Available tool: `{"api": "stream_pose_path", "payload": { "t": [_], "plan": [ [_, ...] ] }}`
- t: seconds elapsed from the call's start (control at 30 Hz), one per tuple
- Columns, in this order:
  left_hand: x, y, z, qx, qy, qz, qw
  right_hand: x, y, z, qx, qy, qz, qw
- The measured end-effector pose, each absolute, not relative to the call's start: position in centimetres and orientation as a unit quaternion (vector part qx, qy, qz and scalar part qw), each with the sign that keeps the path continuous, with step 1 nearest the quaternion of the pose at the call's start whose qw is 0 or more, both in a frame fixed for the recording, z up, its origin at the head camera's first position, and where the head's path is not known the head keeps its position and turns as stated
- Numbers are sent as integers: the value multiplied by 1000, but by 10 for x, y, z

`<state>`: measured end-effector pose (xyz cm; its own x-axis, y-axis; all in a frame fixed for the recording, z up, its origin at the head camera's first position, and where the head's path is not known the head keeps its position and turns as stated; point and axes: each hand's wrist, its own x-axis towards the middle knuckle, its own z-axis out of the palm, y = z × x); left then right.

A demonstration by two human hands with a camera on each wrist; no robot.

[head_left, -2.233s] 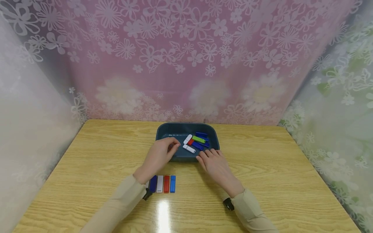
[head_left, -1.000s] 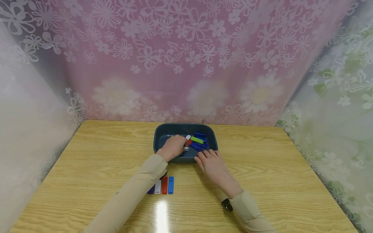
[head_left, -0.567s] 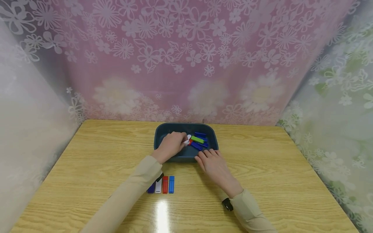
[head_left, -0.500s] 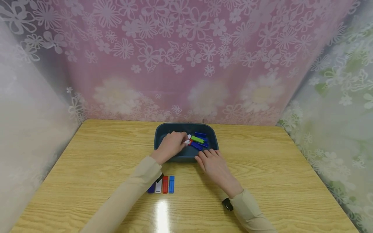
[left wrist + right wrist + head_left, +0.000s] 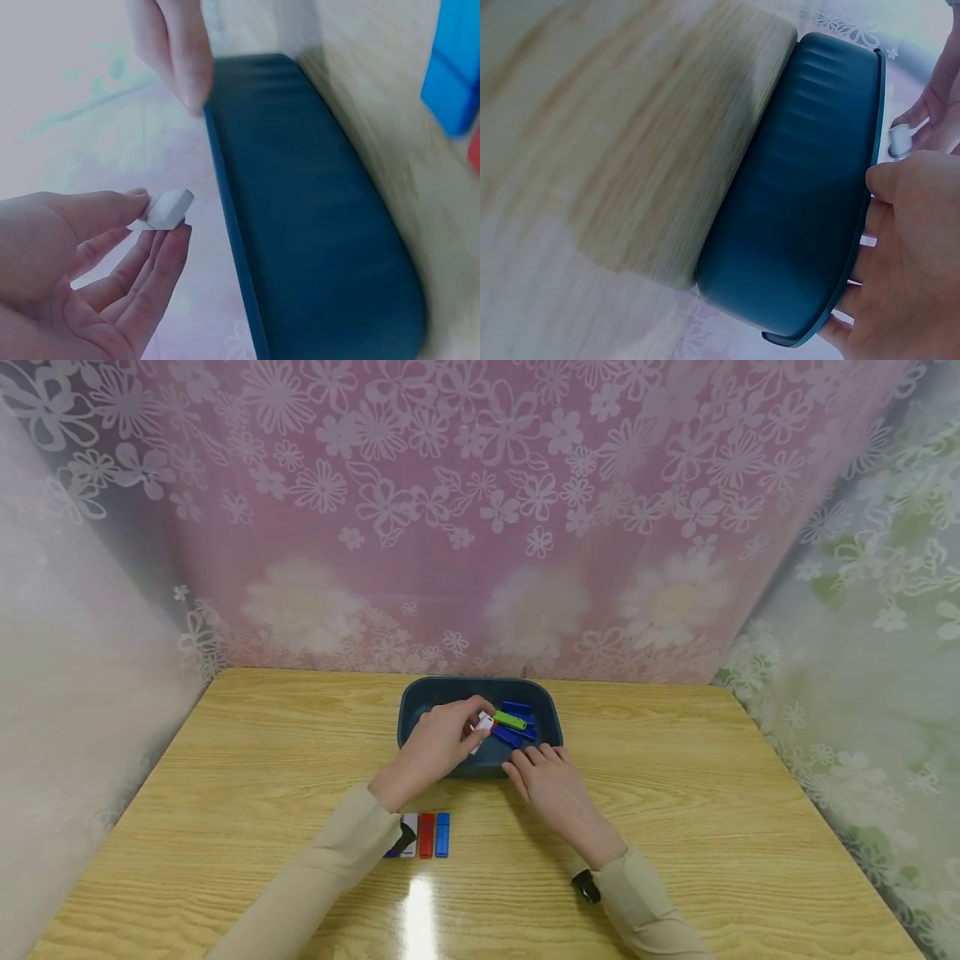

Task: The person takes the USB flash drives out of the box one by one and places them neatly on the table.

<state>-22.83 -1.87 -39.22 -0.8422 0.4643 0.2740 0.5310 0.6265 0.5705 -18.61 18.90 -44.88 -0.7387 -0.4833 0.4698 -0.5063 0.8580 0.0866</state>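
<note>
My left hand (image 5: 435, 743) is over the dark teal basin (image 5: 420, 689), pinching a white USB stick (image 5: 485, 723) between thumb and fingers. In the left wrist view, the small white stick (image 5: 166, 210) sits between the thumb tip and fingertips, above the basin's rim. My right hand (image 5: 551, 789) holds the basin's near right rim, its fingers over the edge and its thumb at the rim in the right wrist view. Inside the basin, a green USB stick (image 5: 510, 720) lies on several dark blue ones (image 5: 506, 737). Other sticks there are partly hidden behind the left hand.
On the wooden table (image 5: 675, 810), in front of the basin, upright-pointing USB sticks lie in a row: a blue one (image 5: 442, 835), a red one (image 5: 427, 835), a white one (image 5: 409, 847) and a dark blue one. My left sleeve covers part of the row. A flowered curtain (image 5: 480, 527) hangs behind.
My left hand reached into the basin, took hold of a white USB stick from its floor, then drew back slightly while the stick turned. My right hand has stayed at the rim.
</note>
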Motion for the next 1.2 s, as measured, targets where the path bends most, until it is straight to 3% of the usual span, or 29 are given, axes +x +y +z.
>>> {"api": "stream_pose_path", "payload": {
  "t": [0.43, 0.97, 1.2],
  "plan": [
    [-197, -30, -401, -286, -888, -356, 46, -187, 189, -449, 261, -933, 20, 245],
    [-176, -35, -438, -301, -892, -334, -42, -186, 189, -449, 268, -929, 27, 255],
    [-176, -32, -445, -296, -917, -268, -20, -185, 188, -448, 268, -930, 36, 248]
  ]
}}
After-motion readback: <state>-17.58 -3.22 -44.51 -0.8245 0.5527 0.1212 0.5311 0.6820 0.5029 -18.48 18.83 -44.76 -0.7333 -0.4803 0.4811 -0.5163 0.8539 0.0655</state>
